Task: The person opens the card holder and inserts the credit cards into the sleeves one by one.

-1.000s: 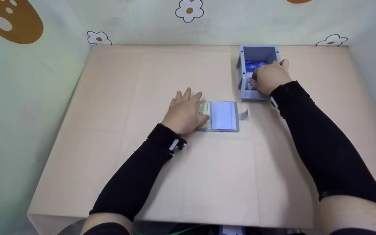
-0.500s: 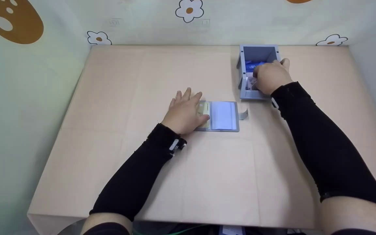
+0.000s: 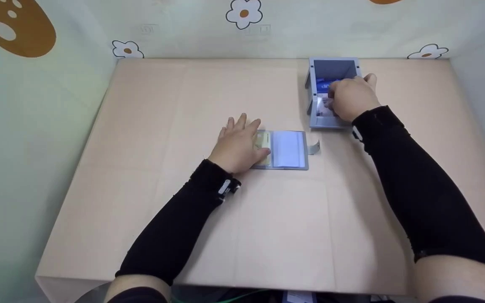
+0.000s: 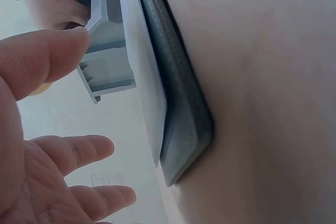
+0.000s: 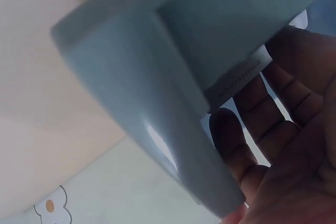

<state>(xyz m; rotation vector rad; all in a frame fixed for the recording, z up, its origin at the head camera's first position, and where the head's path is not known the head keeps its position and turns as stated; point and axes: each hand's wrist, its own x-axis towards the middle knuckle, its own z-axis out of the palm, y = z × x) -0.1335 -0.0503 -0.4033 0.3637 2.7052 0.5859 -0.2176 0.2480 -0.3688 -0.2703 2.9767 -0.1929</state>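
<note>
Resting flat near the middle of the frame, the left hand [image 3: 239, 145] lies with fingers straight and spread, its palm pressing the left page of an open gray card holder [image 3: 286, 150] onto the beige tabletop [image 3: 183, 105]. A yellowish card [image 3: 263, 145] shows in that left page just beside the thumb, while the right page carries pale clear sleeves, and a small closing tab [image 3: 315, 147] sticks out from its right edge. From the left wrist view the holder [image 4: 178, 114] looks thin, stiff at the cover and slightly padded, so it should be light and apt to slide unless pinned down as it is now. Farther back, toward the upper right of the frame, stands a small gray box [image 3: 331, 69], open at the top, with a blue card [image 3: 326, 85] and some paler cards upright inside. The right hand [image 3: 352, 99] reaches into this box with fingers curled among the cards, thumb outside the right wall; whether it actually pinches one I cannot tell. Such cards are likely thin, smooth and slippery, best taken by the top edge between thumb and fingertip. Behind the tabletop rises a pale wall with flower prints [image 3: 244, 13].
</note>
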